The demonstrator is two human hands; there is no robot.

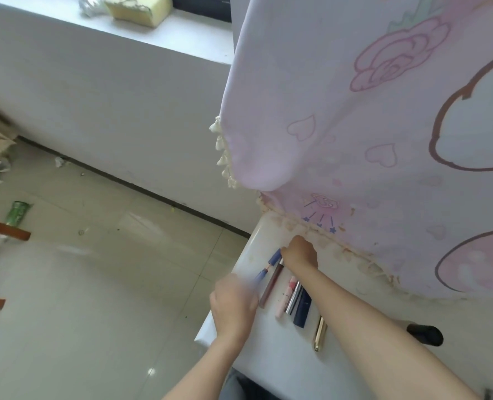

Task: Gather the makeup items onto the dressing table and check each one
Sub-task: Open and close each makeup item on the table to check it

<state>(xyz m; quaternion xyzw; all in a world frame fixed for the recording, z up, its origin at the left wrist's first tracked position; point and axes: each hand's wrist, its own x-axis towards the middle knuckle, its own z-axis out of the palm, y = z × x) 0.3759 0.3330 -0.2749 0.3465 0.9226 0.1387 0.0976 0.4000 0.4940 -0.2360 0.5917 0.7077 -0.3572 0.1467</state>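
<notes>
To our left lies open tiled floor point(95, 284), with a green can point(17, 212) far off. Our left hand point(233, 307) sits at the tabletop's point(249, 255) left edge, its fingers wrapped round a blurred blue tube point(260, 276). A thin wand runs up to the blue cap point(274, 256), pinched by our right hand point(300, 254) near the back corner. Inside the edge lie a brown gloss tube point(271, 284), pink tube point(285, 298), silver tube point(293, 297), navy tube point(303, 308) and gold tube point(319, 333). A printed pink cloth point(355, 125) drapes the tabletop's back.
</notes>
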